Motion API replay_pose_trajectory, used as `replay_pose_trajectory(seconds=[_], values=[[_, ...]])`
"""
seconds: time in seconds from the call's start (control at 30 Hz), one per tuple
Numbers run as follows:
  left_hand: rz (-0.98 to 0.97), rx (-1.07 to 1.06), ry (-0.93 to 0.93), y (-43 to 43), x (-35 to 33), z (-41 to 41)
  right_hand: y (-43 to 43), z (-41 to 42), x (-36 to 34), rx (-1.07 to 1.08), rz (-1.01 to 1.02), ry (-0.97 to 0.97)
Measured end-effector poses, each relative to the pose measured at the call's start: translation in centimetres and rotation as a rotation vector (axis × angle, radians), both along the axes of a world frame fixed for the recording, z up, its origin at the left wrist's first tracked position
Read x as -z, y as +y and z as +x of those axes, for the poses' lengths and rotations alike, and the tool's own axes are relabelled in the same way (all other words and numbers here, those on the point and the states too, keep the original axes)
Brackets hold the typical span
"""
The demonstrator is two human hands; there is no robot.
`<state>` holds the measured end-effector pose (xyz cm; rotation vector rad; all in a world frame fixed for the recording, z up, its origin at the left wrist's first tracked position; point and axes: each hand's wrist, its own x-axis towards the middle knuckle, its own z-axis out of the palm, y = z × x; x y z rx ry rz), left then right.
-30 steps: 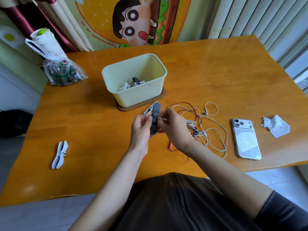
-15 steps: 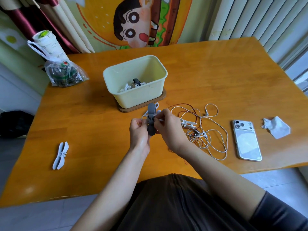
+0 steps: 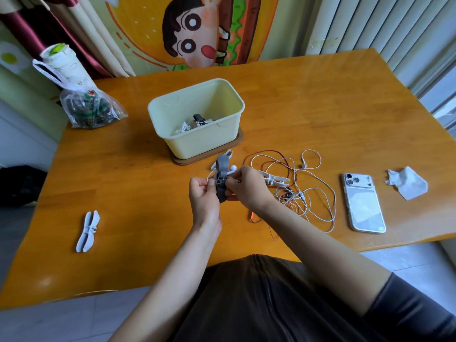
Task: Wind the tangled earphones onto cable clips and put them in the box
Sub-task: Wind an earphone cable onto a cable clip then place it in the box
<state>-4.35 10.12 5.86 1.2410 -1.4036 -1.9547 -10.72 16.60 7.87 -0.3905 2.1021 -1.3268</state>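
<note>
One grey cable clip (image 3: 222,165) is held between my hands just above the counter (image 3: 320,107), in front of the box (image 3: 204,146). Its long axis runs away from me, with the far end pointing at the box wall and the near end towards my lap. White earphone cable is wrapped round its middle, and one earbud (image 3: 232,167) sticks out to the right.

My left hand (image 3: 203,193) has its fingers (image 3: 197,185) curled in, pinching the near half of the clip. My right hand (image 3: 249,187) has its fingers (image 3: 240,172) closed on the clip's waist, where the cable crosses. No finger on either hand is spread.

I count three more clips on the counter. A white one (image 3: 229,153) lies partly hidden behind the grey clip, near the box's wooden base (image 3: 209,157). Another white one (image 3: 272,180) lies crosswise just right of my right hand. A pale one (image 3: 88,230) lies far to the left, its length running away from me.

The tangled earphones (image 3: 313,196) lie to the right, white cables mixed with a thin red one. I cannot count how many sets are in it. One wound bundle on a dark clip (image 3: 198,120) lies inside the box.

One phone (image 3: 362,203) lies face down beyond the tangle. One crumpled tissue (image 3: 407,182) is further right, and one plastic bag (image 3: 91,107) is at the far left corner.
</note>
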Motion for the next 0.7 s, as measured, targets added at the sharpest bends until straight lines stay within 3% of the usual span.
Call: replay_pose_trajectory(seconds=[0.3, 0.7], values=[[0.128, 0.086, 0.134, -0.9, -1.5, -0.7, 0.5, 0.3, 0.4, 0.096, -0.226, 0.116], [0.224, 0.164, 0.207, -0.9, -1.5, -0.6, 1.6, -0.3, 0.6, 0.096, -0.264, 0.148]])
